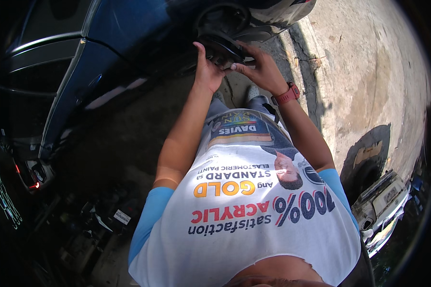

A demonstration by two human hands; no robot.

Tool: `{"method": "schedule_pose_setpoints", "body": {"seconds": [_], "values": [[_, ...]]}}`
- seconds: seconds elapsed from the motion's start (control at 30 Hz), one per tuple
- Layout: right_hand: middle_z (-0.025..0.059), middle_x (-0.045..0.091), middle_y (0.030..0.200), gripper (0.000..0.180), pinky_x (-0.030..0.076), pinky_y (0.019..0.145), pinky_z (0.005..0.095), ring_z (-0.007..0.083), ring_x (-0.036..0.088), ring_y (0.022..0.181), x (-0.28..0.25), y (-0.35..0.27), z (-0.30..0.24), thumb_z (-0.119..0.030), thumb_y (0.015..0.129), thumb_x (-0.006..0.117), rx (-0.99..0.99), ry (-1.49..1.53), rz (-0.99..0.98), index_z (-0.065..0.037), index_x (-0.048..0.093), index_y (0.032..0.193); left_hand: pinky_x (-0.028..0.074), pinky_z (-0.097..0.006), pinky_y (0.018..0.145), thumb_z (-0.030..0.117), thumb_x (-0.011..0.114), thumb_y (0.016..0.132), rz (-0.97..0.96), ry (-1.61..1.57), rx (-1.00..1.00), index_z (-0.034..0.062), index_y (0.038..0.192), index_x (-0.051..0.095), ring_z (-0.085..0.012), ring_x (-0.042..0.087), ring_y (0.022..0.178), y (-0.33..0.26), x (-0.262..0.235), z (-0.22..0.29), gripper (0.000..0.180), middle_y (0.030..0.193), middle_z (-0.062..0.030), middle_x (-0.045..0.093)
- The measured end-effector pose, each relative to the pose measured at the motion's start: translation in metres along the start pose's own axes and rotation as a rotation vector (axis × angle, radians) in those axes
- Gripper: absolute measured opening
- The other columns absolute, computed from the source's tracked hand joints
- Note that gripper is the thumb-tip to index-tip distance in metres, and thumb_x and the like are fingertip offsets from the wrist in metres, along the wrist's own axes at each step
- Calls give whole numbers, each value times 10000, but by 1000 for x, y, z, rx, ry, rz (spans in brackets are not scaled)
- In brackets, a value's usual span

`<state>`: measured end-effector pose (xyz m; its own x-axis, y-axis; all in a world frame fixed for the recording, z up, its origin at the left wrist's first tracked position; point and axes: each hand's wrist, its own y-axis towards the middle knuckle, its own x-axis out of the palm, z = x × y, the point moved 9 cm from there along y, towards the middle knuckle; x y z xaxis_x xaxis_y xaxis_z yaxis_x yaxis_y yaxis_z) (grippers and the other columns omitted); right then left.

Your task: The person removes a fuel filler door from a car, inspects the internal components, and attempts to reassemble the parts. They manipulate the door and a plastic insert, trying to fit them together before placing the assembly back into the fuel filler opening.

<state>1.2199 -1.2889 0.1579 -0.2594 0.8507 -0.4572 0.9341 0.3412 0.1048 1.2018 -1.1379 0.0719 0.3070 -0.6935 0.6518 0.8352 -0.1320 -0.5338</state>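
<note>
In front of me, beside a dark blue car, both my hands are at a dark, glossy curved part. Its kind is hard to make out in the shade. My left hand supports its near left side, thumb raised along the edge and fingers bent beneath. At the right edge, my right hand grips it, with the thumb toward the left fingertips. A dark ring-shaped piece shows just beyond, against the car. I wear a red watch on my right wrist.
Sunlit concrete with a crack lies to the right. Close to the car, the ground is in deep shade. My shoes stand below the hands. Another vehicle is at the lower right, and dark clutter lies at the lower left.
</note>
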Motion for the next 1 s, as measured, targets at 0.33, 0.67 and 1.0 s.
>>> {"method": "schedule_pose_setpoints", "body": {"seconds": [0.33, 0.67, 1.0], "values": [[197, 664, 1303, 676, 591, 906, 366, 260, 705, 1121, 6, -3, -3, -319, 889, 818, 109, 307, -158, 28, 568, 1412, 352, -637, 1114, 996, 450, 702, -119, -196, 17, 202, 1489, 489, -358, 440, 1403, -14, -14, -6, 1119, 1525, -144, 484], [104, 723, 1192, 427, 527, 959, 294, 150, 672, 1094, 14, 12, 25, -208, 981, 732, 177, 426, -183, 16, 642, 1333, 332, -785, 1070, 952, 525, 707, -245, -493, 114, 189, 1425, 558, -519, 449, 1373, -45, -36, -7, 1048, 1523, -210, 482], [95, 735, 1150, 400, 525, 934, 280, 122, 666, 1030, 13, 19, 44, -206, 987, 728, 282, 508, -301, 17, 659, 1312, 232, -787, 1130, 953, 586, 654, -457, -654, 147, 166, 1614, 302, -563, 253, 1484, -86, -34, -7, 1274, 1653, -266, 250]]}}
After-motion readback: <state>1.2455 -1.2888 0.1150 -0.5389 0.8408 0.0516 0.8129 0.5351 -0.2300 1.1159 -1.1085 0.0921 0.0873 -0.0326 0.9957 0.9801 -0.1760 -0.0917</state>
